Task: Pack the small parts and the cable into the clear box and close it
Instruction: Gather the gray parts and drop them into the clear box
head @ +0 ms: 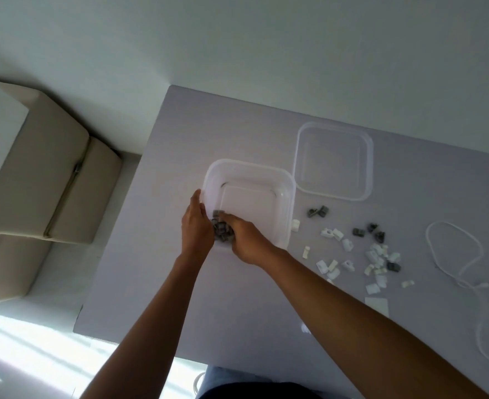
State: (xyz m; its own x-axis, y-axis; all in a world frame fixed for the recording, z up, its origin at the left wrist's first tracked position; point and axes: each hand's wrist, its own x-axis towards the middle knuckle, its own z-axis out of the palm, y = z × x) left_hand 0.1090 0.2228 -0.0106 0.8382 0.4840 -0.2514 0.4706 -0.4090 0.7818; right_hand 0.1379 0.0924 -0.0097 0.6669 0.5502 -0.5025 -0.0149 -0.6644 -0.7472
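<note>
Forearms: both reach up from the bottom edge and meet at the near left corner of the clear box (288, 208).
Left hand (196, 226): lies along the outer left wall of the clear box, fingers straight and relaxed against the plastic — the grip is apart, clamped on nothing.
Right hand (244, 240): comes over the near rim, fingers curled down among the grey parts (222, 229); whether that grip is clamped on any of them I cannot tell, since the fingertips are hidden.
Grey parts: a small heap inside the box at its near left corner, between the two hands and touching the right fingers.
Clear box: open, standing on the worktop (237, 312), otherwise bare inside.
Lid (334, 161): flat on the worktop just beyond the box's far right corner, apart from both hands.
Loose parts (349, 254): white and dark grey pieces scattered on the worktop to the right of the box — well clear of either grip.
Cable (454, 249): white, looped on the worktop farther right, trailing toward the near edge.
Sofa (50, 180): beige, left of the worktop.
</note>
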